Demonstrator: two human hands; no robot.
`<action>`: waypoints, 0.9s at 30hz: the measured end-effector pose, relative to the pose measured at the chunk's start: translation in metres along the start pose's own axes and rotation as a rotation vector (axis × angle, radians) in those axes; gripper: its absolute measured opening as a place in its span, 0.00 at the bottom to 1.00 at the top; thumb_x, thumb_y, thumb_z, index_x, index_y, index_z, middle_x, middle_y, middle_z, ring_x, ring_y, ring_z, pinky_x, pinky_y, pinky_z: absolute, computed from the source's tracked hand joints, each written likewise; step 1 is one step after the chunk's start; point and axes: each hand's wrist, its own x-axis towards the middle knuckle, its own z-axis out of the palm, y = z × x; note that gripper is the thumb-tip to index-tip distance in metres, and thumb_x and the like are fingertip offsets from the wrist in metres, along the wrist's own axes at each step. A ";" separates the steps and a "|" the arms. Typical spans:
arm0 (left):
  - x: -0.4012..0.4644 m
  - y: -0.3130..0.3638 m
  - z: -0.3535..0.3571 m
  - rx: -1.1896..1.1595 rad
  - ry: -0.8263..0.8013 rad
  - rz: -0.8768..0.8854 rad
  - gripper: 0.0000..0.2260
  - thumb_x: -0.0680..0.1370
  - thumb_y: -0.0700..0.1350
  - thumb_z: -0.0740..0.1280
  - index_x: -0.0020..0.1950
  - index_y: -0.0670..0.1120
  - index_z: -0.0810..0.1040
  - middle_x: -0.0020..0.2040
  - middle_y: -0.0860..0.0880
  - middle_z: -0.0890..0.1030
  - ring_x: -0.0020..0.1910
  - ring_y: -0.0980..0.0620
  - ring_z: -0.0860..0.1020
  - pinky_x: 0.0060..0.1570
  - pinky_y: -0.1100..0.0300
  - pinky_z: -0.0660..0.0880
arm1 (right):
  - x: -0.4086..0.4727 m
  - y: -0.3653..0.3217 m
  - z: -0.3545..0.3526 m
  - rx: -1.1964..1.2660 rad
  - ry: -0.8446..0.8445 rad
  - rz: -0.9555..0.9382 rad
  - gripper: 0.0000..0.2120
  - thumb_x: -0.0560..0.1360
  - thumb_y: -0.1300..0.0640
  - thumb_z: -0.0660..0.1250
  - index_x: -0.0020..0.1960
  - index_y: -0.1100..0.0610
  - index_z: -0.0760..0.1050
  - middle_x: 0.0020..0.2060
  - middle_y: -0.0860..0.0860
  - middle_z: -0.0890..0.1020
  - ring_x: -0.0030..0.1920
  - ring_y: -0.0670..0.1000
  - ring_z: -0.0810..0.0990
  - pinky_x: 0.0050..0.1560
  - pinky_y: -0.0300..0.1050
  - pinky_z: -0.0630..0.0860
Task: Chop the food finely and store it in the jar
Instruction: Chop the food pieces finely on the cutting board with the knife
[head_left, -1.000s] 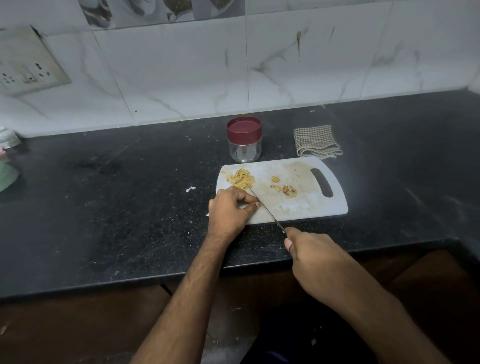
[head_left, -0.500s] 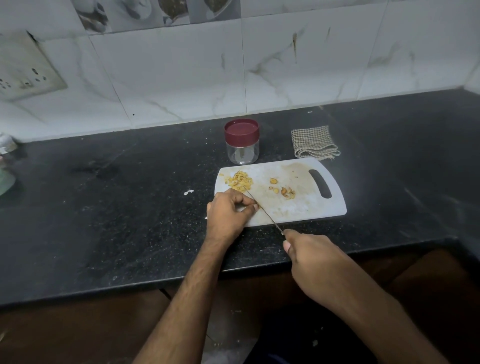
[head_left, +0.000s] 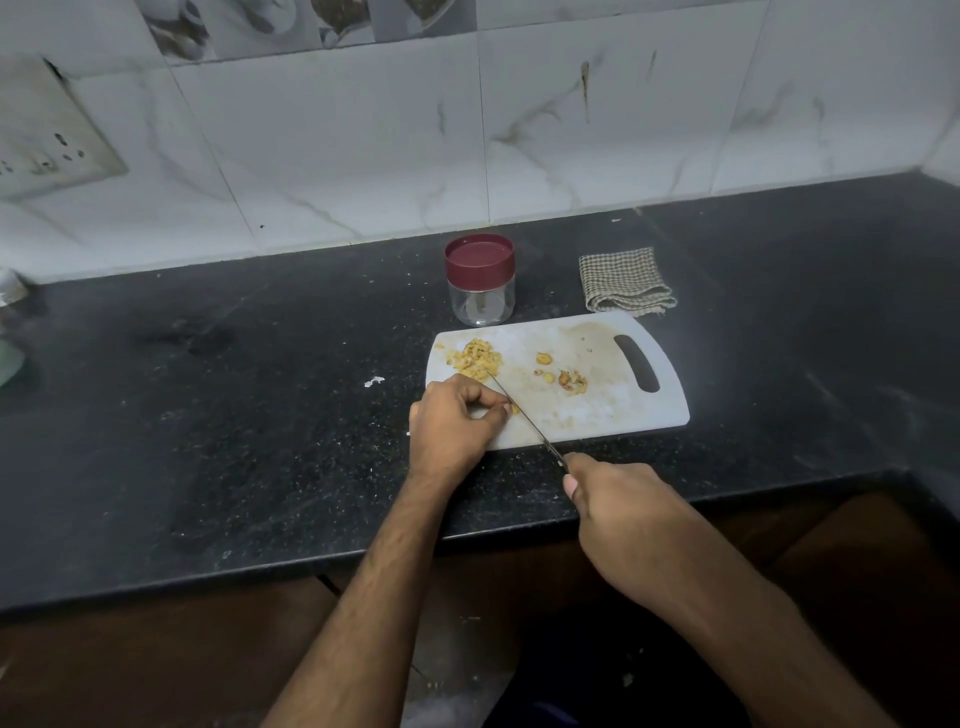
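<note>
Head view: left hand (head_left: 457, 421) curled, fingertips pinching a small yellow food bit (head_left: 515, 409) on the white plastic chopping board (head_left: 613, 410), steadying it for the cut; right hand (head_left: 628, 512) clamped on a thin steel knife (head_left: 519, 410), blade angled beside those fingertips. Chopped yellow pile (head_left: 477, 359) on board's far-left corner, uncut pieces (head_left: 571, 380) mid-board. Clear jar with maroon lid (head_left: 480, 280) just behind board, lid on. Checked cloth (head_left: 626, 281) beside jar. Black speckled granite counter (head_left: 234, 415), white marble-look tiled wall (head_left: 363, 156)

Dim kitchen: black speckled stone counter (head_left: 208, 415), white marbled wall tiles (head_left: 363, 156), grubby socket plate (head_left: 47, 140) at left.
</note>
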 end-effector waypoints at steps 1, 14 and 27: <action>0.000 0.000 0.000 -0.001 0.000 0.001 0.04 0.71 0.53 0.76 0.39 0.62 0.83 0.44 0.70 0.81 0.48 0.60 0.80 0.62 0.42 0.75 | 0.003 -0.001 0.000 0.010 0.000 -0.001 0.09 0.84 0.59 0.55 0.61 0.51 0.71 0.43 0.50 0.78 0.43 0.49 0.78 0.41 0.45 0.75; -0.001 0.001 -0.002 -0.003 -0.005 0.016 0.05 0.70 0.54 0.76 0.37 0.63 0.82 0.44 0.68 0.81 0.47 0.60 0.80 0.61 0.40 0.75 | 0.007 -0.004 0.002 -0.002 -0.007 -0.003 0.10 0.83 0.60 0.55 0.62 0.52 0.70 0.43 0.49 0.77 0.44 0.49 0.78 0.43 0.46 0.74; 0.003 -0.005 0.001 -0.019 -0.008 0.012 0.05 0.72 0.50 0.78 0.38 0.56 0.84 0.44 0.65 0.82 0.47 0.61 0.80 0.61 0.43 0.76 | 0.001 -0.001 0.002 0.013 -0.011 -0.021 0.09 0.84 0.59 0.54 0.59 0.52 0.71 0.42 0.49 0.78 0.42 0.48 0.77 0.36 0.42 0.71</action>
